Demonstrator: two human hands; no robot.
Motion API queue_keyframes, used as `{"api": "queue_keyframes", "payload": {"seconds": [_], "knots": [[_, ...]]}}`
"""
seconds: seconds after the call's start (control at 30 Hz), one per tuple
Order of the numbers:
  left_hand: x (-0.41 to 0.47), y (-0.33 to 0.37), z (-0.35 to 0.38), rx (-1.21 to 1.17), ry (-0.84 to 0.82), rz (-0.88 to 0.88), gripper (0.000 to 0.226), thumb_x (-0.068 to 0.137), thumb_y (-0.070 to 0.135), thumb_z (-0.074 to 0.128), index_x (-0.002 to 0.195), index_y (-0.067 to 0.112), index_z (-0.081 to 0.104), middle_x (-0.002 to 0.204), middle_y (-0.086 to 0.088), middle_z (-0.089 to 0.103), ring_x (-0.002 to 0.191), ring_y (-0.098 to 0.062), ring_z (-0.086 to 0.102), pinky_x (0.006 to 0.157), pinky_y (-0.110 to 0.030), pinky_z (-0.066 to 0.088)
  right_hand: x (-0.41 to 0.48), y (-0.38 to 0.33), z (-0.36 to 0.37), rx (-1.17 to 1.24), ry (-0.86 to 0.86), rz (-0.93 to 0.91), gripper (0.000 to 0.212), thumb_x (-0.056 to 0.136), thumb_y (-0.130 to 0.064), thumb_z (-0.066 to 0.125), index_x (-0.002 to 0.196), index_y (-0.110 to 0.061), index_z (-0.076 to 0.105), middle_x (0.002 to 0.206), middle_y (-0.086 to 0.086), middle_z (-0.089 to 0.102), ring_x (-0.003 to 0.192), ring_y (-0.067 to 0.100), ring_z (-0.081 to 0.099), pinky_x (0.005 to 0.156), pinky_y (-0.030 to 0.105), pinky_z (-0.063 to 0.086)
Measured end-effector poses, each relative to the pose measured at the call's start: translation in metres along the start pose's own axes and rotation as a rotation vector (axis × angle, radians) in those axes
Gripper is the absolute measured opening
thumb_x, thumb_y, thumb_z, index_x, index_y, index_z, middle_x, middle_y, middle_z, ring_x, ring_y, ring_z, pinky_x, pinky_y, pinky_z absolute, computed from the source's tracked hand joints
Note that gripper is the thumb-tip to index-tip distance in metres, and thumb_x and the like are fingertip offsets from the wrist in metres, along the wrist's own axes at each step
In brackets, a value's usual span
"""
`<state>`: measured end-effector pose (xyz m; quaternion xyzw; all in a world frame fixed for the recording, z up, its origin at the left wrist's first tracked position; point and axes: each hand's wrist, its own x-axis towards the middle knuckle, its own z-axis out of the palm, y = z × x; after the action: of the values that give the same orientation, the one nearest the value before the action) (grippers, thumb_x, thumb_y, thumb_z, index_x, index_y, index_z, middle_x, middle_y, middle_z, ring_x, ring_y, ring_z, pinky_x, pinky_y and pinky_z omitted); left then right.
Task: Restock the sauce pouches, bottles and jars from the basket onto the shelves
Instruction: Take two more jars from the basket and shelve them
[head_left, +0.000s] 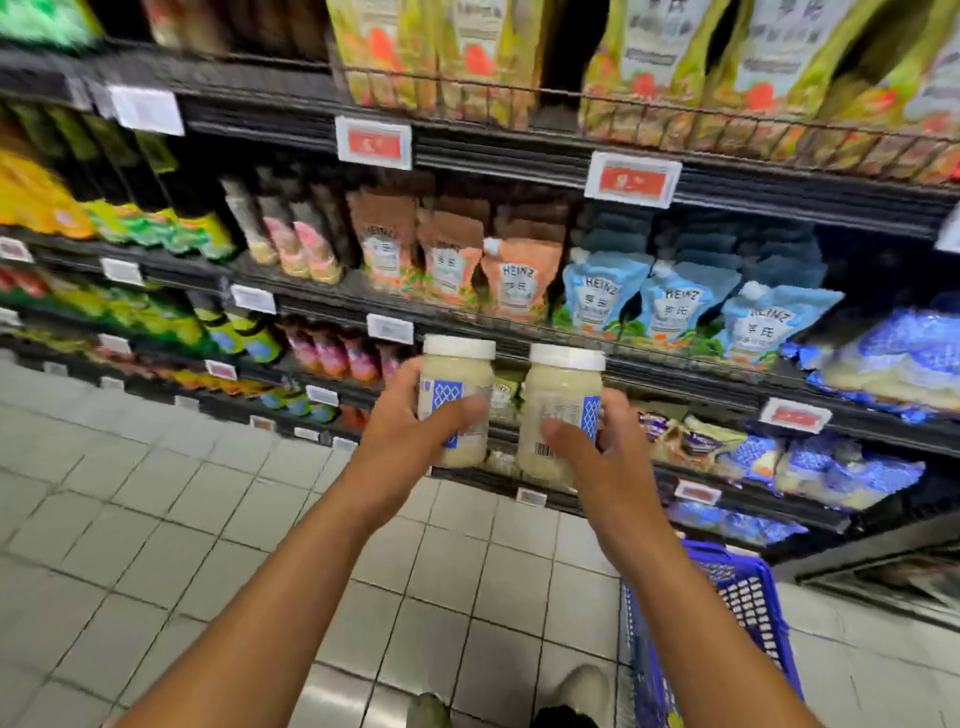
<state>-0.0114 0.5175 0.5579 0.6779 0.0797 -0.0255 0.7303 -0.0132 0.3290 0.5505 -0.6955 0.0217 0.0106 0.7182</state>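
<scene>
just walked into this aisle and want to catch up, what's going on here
A person is restocking a shop aisle. The left hand grips one jar of pale sauce and the right hand grips a second jar. Both jars are upright, white-lidded, held in front of the shelves and not yet set down. A blue basket stands on the tiled floor at the person's right. Sauce pouches line the shelf above the jars.

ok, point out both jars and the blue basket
left jar (460, 370), head view, creamy body just below its white lid
right jar (560, 387), head view, creamy body above its label
blue basket (753, 618), head view, mesh side wall
</scene>
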Motion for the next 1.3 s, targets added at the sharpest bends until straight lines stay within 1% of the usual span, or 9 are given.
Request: {"api": "queue_keyframes", "payload": {"seconds": [0.1,0.23,0.37,0.53,0.67,0.83,1.0,1.17,1.3], "knots": [[-0.011,0.020,-0.044,-0.016,0.057,0.046,0.040,0.060,0.045,0.079,0.098,0.042,0.067,0.100,-0.008,0.073,0.088,-0.023,0.071,0.066,-0.041,0.061,-0.001,-0.014,0.047,0.018,-0.092,-0.031,0.050,0.064,-0.040,0.073,0.109,-0.024,0.059,0.088,-0.008,0.075,0.078,0.005,0.070,0.063,0.020,0.053],[-0.020,0.050,-0.099,-0.010,0.116,0.132,0.047,0.064,0.042,0.079,0.107,0.032,0.064,0.095,-0.004,0.073,0.083,-0.019,0.070,0.065,-0.036,0.060,0.005,-0.040,0.102,0.033,-0.181,-0.099,0.042,0.072,-0.025,0.071,0.112,-0.020,0.057,0.092,-0.005,0.076,0.082,0.011,0.073,0.066,0.024,0.057],[-0.023,0.085,-0.141,-0.004,0.170,0.241,0.040,0.073,0.031,0.075,0.110,0.026,0.061,0.085,0.003,0.072,0.075,-0.016,0.069,0.057,-0.026,0.055,0.016,-0.073,0.144,0.049,-0.259,-0.169,0.041,0.073,-0.024,0.071,0.113,-0.021,0.058,0.097,-0.002,0.077,0.086,0.014,0.074,0.065,0.023,0.057],[-0.018,0.131,-0.176,-0.004,0.207,0.369,0.053,0.065,0.043,0.077,0.112,0.026,0.061,0.094,-0.002,0.072,0.083,-0.020,0.070,0.065,-0.031,0.056,0.035,-0.119,0.184,0.021,-0.316,-0.295,0.048,0.068,-0.037,0.076,0.110,-0.025,0.059,0.098,-0.003,0.076,0.087,0.016,0.074,0.066,0.026,0.059],[0.001,0.168,-0.193,0.010,0.226,0.465,0.055,0.064,0.044,0.078,0.113,0.026,0.060,0.099,-0.005,0.072,0.089,-0.023,0.070,0.069,-0.032,0.057,0.062,-0.157,0.210,0.067,-0.338,-0.373,0.047,0.066,-0.029,0.077,0.108,-0.021,0.059,0.094,-0.003,0.077,0.083,0.013,0.073,0.068,0.030,0.059],[0.039,0.222,-0.200,0.037,0.221,0.569,0.057,0.064,0.046,0.077,0.115,0.026,0.060,0.103,-0.008,0.072,0.097,-0.031,0.070,0.077,-0.045,0.061,0.099,-0.207,0.231,0.132,-0.378,-0.478,0.063,0.056,-0.042,0.077,0.111,-0.018,0.059,0.098,0.005,0.077,0.084,0.019,0.074,0.064,0.028,0.057],[0.082,0.277,-0.201,0.028,0.205,0.663,0.065,0.060,0.044,0.078,0.117,0.020,0.058,0.103,-0.009,0.073,0.098,-0.033,0.069,0.076,-0.039,0.060,0.144,-0.251,0.246,0.144,-0.394,-0.604,0.061,0.059,-0.041,0.077,0.111,-0.017,0.058,0.099,0.001,0.077,0.088,0.018,0.074,0.070,0.031,0.060],[0.118,0.323,-0.203,0.043,0.179,0.736,0.069,0.057,0.045,0.078,0.118,0.019,0.059,0.104,-0.009,0.074,0.098,-0.030,0.071,0.079,-0.042,0.059,0.182,-0.289,0.261,0.184,-0.414,-0.708,0.058,0.058,-0.038,0.077,0.108,-0.014,0.059,0.093,-0.004,0.078,0.081,0.009,0.074,0.064,0.021,0.056],[0.140,0.351,-0.210,0.050,0.164,0.792,0.068,0.059,0.043,0.078,0.119,0.018,0.059,0.104,-0.008,0.075,0.098,-0.031,0.071,0.073,-0.038,0.059,0.203,-0.314,0.269,0.140,-0.407,-0.753,0.060,0.058,-0.040,0.077,0.110,-0.017,0.060,0.097,0.000,0.078,0.087,0.018,0.075,0.067,0.028,0.059]]}}
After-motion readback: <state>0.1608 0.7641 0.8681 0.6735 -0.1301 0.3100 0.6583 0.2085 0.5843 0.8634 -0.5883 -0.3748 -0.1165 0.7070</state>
